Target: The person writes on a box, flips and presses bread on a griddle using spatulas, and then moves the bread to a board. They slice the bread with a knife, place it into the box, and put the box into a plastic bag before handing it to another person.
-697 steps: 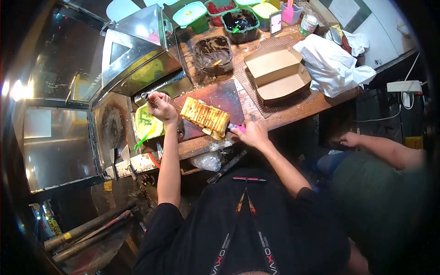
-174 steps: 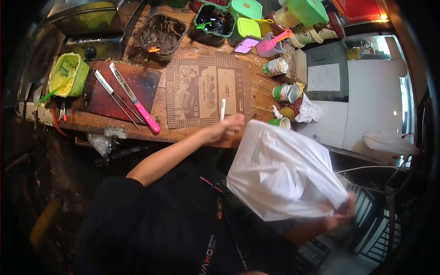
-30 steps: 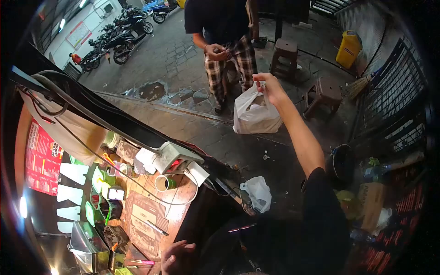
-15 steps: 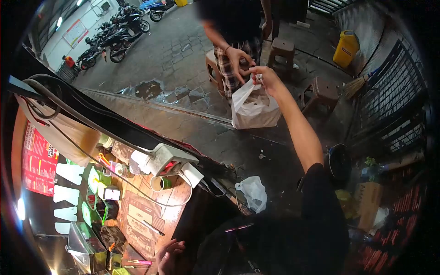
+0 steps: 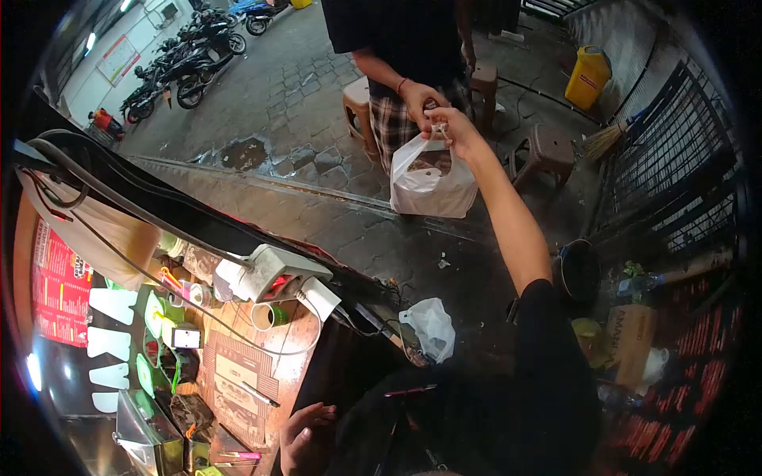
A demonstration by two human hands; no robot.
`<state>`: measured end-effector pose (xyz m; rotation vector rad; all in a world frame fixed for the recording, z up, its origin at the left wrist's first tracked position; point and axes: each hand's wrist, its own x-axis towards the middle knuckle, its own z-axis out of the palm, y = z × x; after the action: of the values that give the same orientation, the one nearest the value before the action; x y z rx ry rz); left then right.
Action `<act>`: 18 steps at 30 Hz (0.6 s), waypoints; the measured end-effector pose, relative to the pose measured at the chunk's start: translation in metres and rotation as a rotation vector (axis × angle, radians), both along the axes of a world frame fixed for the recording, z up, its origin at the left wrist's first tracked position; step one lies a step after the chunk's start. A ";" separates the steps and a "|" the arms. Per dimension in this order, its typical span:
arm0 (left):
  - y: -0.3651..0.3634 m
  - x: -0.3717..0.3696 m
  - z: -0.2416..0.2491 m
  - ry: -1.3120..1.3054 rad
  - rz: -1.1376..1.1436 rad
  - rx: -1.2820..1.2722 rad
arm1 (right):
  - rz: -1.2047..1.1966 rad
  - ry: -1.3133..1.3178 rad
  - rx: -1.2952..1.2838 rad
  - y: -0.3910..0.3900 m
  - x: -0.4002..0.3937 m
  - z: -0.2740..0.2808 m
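My right hand [image 5: 459, 136], at the end of my outstretched arm, is closed on the handles of a white plastic bag [image 5: 434, 190]. The bag hangs full, and its contents are hard to make out. Another person's hand [image 5: 419, 98] meets my fingers at the top of the handles. Down by the edge of the wooden counter [image 5: 292, 349], my left hand [image 5: 305, 438] is loosely open with nothing in it. A pen [image 5: 260, 394] lies on the counter near that hand, and a green cup [image 5: 268, 316] stands farther back.
The other person stands in front of brown plastic stools [image 5: 548, 155]. A yellow jerrycan [image 5: 588, 78] and a broom [image 5: 607, 141] are by the right fence. Another white bag [image 5: 432, 329] hangs low beside the counter, and a power strip [image 5: 278, 274] sits on the counter's outer edge.
The other person's hand has moved from just beside the bag's handles to close at them, against my fingers. My left hand has shifted slightly right.
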<state>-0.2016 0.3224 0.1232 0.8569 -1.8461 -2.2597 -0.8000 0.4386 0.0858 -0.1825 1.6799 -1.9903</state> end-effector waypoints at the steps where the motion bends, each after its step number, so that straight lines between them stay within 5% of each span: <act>1: -0.001 0.002 -0.002 0.011 0.014 -0.004 | -0.005 0.002 -0.007 0.002 0.000 0.000; 18: 0.002 -0.011 0.001 0.023 0.070 0.005 | 0.002 -0.326 -0.117 0.019 -0.048 -0.029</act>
<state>-0.2126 0.3249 0.1240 0.8780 -1.7731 -2.2245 -0.8476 0.4579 0.0571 0.0948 1.3592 -1.9929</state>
